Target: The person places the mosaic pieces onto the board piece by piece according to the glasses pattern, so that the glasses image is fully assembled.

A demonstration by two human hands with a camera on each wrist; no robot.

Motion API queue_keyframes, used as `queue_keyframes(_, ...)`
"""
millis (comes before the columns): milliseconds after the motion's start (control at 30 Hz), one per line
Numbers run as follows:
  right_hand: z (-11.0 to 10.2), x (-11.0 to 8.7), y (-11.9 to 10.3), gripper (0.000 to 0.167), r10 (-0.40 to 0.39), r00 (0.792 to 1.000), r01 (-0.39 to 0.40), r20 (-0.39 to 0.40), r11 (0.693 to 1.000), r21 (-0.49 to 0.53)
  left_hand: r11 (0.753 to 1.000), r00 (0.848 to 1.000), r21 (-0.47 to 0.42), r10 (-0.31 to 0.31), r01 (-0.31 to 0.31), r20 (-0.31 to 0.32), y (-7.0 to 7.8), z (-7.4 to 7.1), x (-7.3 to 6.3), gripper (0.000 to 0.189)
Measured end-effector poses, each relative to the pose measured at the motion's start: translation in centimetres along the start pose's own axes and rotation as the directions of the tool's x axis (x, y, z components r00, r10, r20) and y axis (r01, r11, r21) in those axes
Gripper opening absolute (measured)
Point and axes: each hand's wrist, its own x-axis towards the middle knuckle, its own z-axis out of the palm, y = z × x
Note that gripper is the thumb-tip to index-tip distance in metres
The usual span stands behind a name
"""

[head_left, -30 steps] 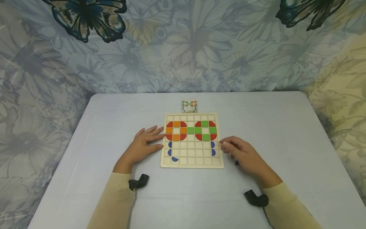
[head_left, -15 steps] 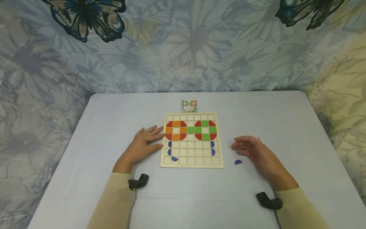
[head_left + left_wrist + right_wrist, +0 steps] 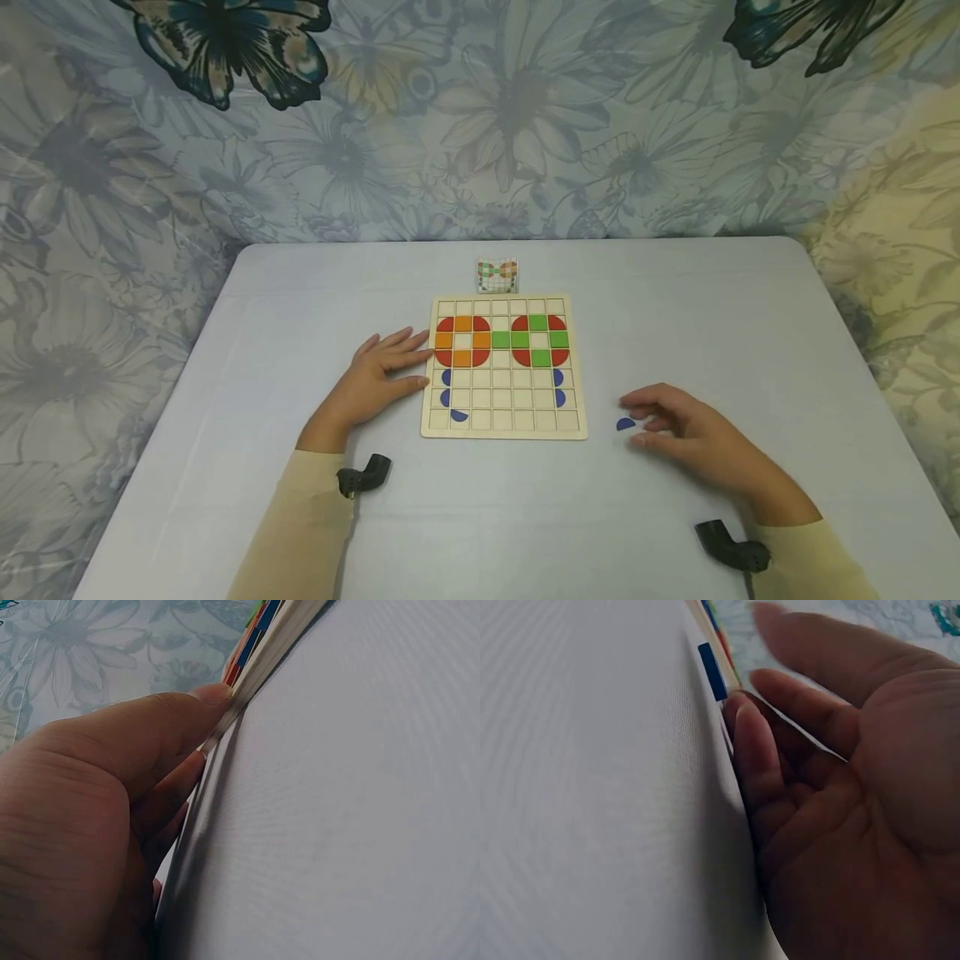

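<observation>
A pale wooden grid board (image 3: 517, 423) lies mid-table. On it sit red quarter-round, orange and green square tiles forming two rings joined by a green square (image 3: 500, 340), with blue half-round pieces (image 3: 558, 398) down both sides and one at the lower left. My left hand (image 3: 375, 379) rests flat with spread fingers, its fingertips at the board's left edge; the left wrist view shows the thumb (image 3: 172, 724) against that edge. To the right of the board, my right hand (image 3: 693, 429) holds nothing, thumb and fingers apart beside a loose blue half-round piece (image 3: 626, 425), seen edge-on as a blue strip (image 3: 712, 672) in the right wrist view.
Behind the board stands a small pattern card (image 3: 498, 276) with a matching coloured design. The white table (image 3: 300, 283) reaches back to a wall (image 3: 517, 150) covered in floral cloth. Black wrist cameras (image 3: 364, 475) sit at both cuffs.
My right hand has left the board's right edge and moved right and toward me, down to the loose blue half-round piece. My left hand and the board have stayed put.
</observation>
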Motion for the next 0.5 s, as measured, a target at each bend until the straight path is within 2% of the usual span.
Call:
queue_keyframes(100, 0.3, 0.1, -0.1, 0.038, -0.056, 0.998, 0.053, -0.016, 0.991, -0.123, 1.0, 1.0, 0.0, -0.003, 0.003, 0.0, 0.0, 0.0, 0.0, 0.052)
queue_keyframes(200, 0.5, 0.1, -0.3, 0.032, -0.069, 0.997, 0.059, -0.039, 0.974, -0.218, 1.0, 1.0, -0.001, -0.007, 0.007, 0.002, 0.0, 0.0, 0.0, 0.052)
queue_keyframes(333, 0.8, 0.1, -0.8, 0.028, -0.043, 0.997, 0.022, -0.071, 0.961, -0.276, 1.0, 1.0, 0.001, -0.004, 0.004, 0.003, 0.2, -0.1, 0.0, 0.053)
queue_keyframes(500, 1.0, 0.3, -1.5, 0.022, 0.039, 0.997, -0.057, -0.064, 0.95, -0.308, 1.0, 1.0, -0.002, 0.004, -0.004, 0.009, 0.5, -0.2, -0.1, 0.053)
